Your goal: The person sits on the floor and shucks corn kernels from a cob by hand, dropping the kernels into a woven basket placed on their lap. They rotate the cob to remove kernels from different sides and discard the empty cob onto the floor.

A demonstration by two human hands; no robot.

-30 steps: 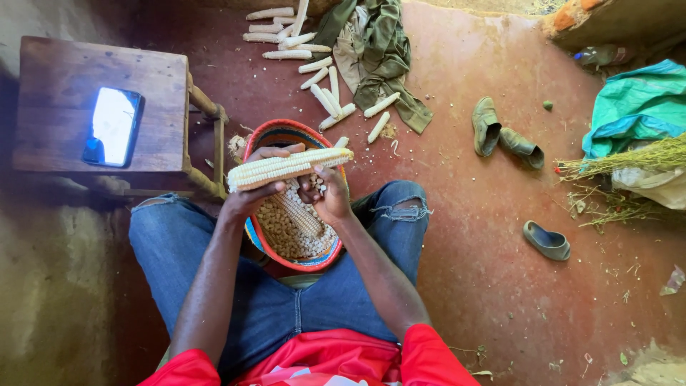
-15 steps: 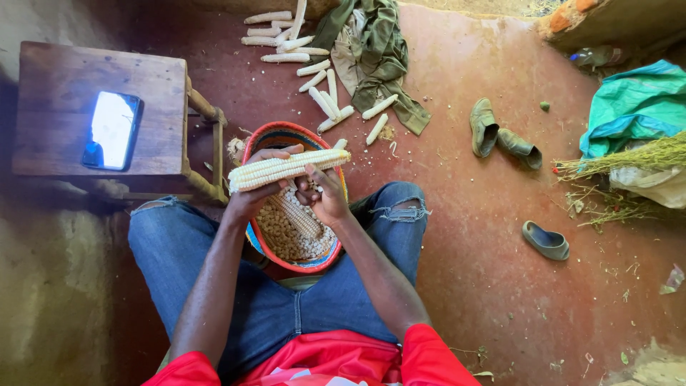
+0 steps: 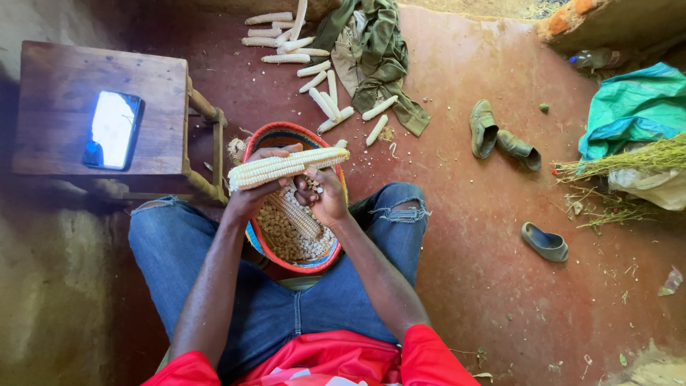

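One phone [image 3: 112, 129] lies on the wooden desk [image 3: 57, 86]. The left hand [image 3: 251, 194], fingers clamped, holds one corn cob [image 3: 286, 166] over one woven basket [image 3: 259, 146] of kernels between the knees; the right hand [image 3: 325, 196] has its fingers curled against the cob. About a dozen bare cobs [image 3: 314, 78] lie beyond, then two shoes [image 3: 500, 136] and one sandal [image 3: 544, 242].

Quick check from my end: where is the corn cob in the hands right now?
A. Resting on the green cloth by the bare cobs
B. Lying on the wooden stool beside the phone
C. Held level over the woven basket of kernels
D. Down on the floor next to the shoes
C: the left hand grips the corn cob and the right hand touches it, above the woven basket holding loose kernels.
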